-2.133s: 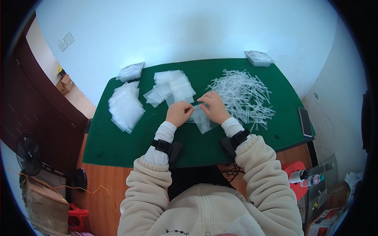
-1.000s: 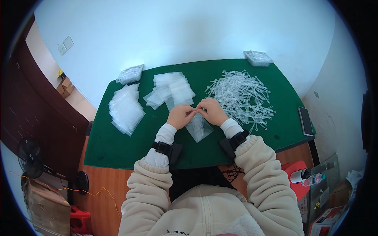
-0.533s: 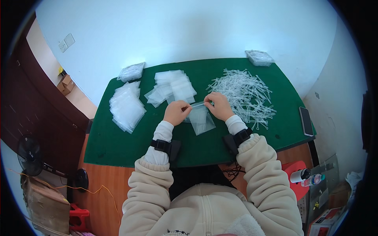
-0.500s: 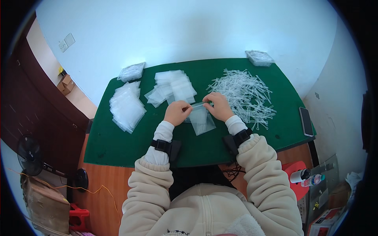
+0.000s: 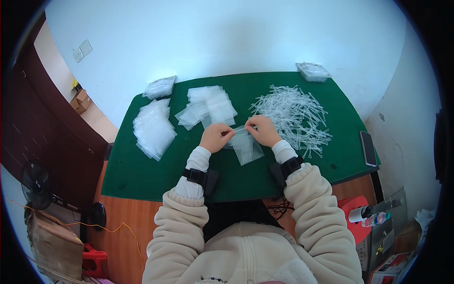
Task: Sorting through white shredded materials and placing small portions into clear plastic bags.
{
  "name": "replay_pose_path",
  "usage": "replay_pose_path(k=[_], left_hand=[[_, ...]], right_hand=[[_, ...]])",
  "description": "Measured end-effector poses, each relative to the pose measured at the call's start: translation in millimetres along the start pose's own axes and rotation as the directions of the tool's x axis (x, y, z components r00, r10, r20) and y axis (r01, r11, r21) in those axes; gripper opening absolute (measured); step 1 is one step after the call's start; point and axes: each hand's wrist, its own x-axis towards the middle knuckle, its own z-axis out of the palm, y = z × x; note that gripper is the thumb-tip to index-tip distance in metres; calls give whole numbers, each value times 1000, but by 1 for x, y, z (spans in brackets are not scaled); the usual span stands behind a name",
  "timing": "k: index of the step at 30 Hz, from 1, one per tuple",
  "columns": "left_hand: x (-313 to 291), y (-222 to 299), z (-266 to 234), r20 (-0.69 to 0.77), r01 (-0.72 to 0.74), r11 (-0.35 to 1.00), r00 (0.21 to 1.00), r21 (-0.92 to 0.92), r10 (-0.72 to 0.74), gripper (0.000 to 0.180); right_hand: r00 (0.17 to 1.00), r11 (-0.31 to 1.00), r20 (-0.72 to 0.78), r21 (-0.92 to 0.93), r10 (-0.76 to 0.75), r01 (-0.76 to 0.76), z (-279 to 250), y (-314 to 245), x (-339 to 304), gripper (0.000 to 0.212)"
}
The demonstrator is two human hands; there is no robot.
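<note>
Over the middle of the green table, a clear plastic zip bag (image 5: 248, 149) hangs with several thin clear sticks showing inside it. My left hand (image 5: 216, 137) pinches the left end of its top edge. At the right end of that edge, my right hand (image 5: 263, 129) has thumb and fingers closed on the plastic. Just beyond my hands lies a loose spread of flat clear bags (image 5: 211, 104). A heap of thin clear plastic sticks with looped ends (image 5: 289, 111) covers the table to the right. On the left rests a fanned pile of clear bags (image 5: 154, 130), whose contents I cannot make out.
Clear packs stand at the table's far left corner (image 5: 160, 87) and far right corner (image 5: 314, 72). A phone (image 5: 368, 148) lies by the right edge of the green table (image 5: 156, 182). A red stool (image 5: 355, 218) holding bottles stands beyond the right edge; a black fan (image 5: 37, 184) is at left.
The bag's lower end has swung slightly right and toward me. Both hands still pinch its top edge, my left one having shifted a little to the right.
</note>
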Motion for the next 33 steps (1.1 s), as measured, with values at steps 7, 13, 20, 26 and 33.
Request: replay_pose_path(k=[7,13,20,26,33], left_hand=[[-1,1,-2,8,60,996,998,-71,-60,21],[-2,-2,-5,90,128,977,989,-173,-114,19],[-3,7,-6,102,106,994,989,-37,-102,19],[0,22,-2,2,-114,974,993,-194,116,27],[3,21,0,-22,-376,924,927,-65,375,22]], right_hand=[[982,965,-118,232,149,-119,4,8,1,9],[935,806,-35,519,352,-284,9,10,2,13],[922,705,47,631,383,-325,10,10,3,16],[955,761,149,578,256,-294,19,3,0,17],[979,824,46,533,197,-191,20,0,1,16]])
